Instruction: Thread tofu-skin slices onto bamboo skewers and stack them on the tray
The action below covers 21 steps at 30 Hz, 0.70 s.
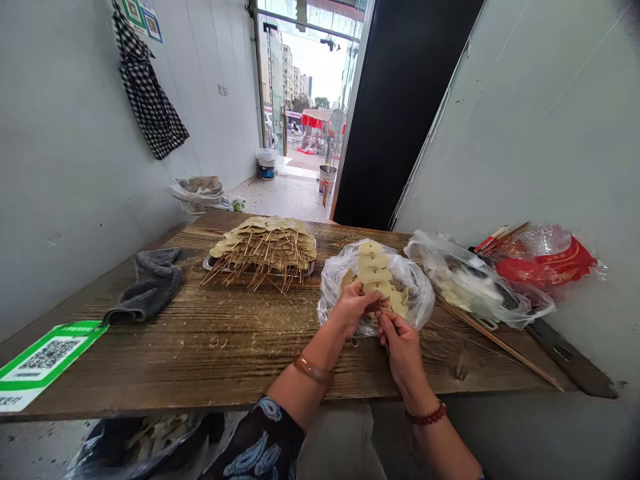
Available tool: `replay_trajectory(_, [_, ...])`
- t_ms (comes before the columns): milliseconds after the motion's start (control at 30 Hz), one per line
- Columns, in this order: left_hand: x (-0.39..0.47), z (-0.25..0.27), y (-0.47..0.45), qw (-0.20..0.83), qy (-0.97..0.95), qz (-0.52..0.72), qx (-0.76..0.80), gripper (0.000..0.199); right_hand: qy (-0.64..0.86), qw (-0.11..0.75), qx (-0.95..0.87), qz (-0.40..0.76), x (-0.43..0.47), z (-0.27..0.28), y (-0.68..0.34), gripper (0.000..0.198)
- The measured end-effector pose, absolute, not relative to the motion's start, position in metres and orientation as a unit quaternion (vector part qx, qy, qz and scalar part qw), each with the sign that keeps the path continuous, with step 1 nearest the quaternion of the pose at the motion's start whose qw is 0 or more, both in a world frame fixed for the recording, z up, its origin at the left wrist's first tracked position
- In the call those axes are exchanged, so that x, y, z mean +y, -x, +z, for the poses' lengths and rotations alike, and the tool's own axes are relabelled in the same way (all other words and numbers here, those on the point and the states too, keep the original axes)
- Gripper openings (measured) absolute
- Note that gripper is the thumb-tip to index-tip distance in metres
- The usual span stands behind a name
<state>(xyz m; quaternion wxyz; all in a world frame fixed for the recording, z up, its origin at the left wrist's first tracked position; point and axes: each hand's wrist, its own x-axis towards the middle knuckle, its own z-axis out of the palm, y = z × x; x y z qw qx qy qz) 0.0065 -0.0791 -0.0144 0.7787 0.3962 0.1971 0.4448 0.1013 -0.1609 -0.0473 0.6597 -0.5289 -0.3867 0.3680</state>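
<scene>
My left hand [354, 308] is closed around the lower part of a skewer of thin, pale yellow round slices [374, 275]. The slices overlap in a row that points away from me. Close beside it, my right hand [400, 339] pinches at the skewer's lower end, most of which the fingers hide. Beneath both hands sits an open clear plastic bag [333, 283] with loose slices [399, 301] of the same kind. To the left, a large pile of filled skewers [267, 243] rests on a metal tray [207, 264], sticks facing me.
Bare thin sticks [500, 343] lie right of the bag, near a dark flat-handled tool [570, 357]. Another plastic bag [470, 283] and a red package [555, 263] stand against the right wall. A grey cloth [150, 283] and QR-code card [50, 360] lie left on the wooden table [225, 367].
</scene>
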Motion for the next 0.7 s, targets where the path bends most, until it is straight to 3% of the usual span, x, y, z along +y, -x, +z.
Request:
replay_trajectory(233, [-0.071, -0.01, 0.002, 0.798, -0.288, 0.49, 0.201, 0.04, 0.493, 0.67, -0.397, 0.388, -0.156, -0.022, -0.105, 0.031])
replay_trajectory(400, [-0.065, -0.023, 0.001, 0.791, -0.245, 0.497, 0.261, 0.028, 0.463, 0.636, -0.38, 0.487, -0.145, 0.012, -0.102, 0.032])
replay_trajectory(533, [-0.066, -0.028, -0.004, 0.788, -0.284, 0.503, 0.213, 0.033, 0.441, 0.588, -0.37, 0.569, -0.13, 0.036, -0.09, 0.03])
replay_trajectory(700, [-0.069, -0.029, -0.008, 0.769, -0.275, 0.538, 0.206, 0.038, 0.429, 0.555, -0.403, 0.587, -0.103, 0.06, -0.058, 0.03])
